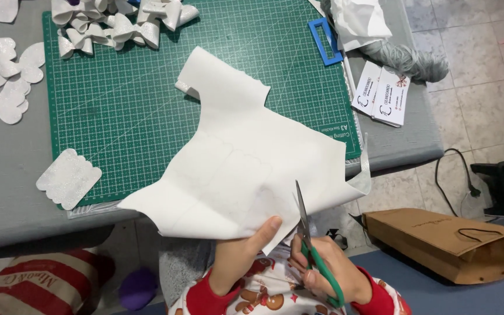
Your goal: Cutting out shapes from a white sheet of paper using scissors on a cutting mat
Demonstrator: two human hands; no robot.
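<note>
Nearest to me, my right hand (322, 274) has its fingers closed through the green handles of the scissors (310, 239), whose blades run up into the lower edge of the white sheet (246, 169). Just beside it, my left hand (240, 256) pinches that same edge, thumb on top and the other fingers hidden beneath, so the sheet is clamped between them. The thumb sits very near the blades, and I judge that a hurried closing cut could nick it. The sheet hangs out from the grey table (7, 175), partly resting on the green cutting mat (147, 105); faint traced outlines show on it, and since it sags unsupported, I think it could buckle and pull the cut off the line. On the mat's near corner lies a scalloped glittery piece (68, 178). Further off, finished white bows (118, 23) are piled at the mat's far edge, with flat bow-shaped cutouts (4, 76) to the left and a blue rectangular frame (325, 41) to the right.
</note>
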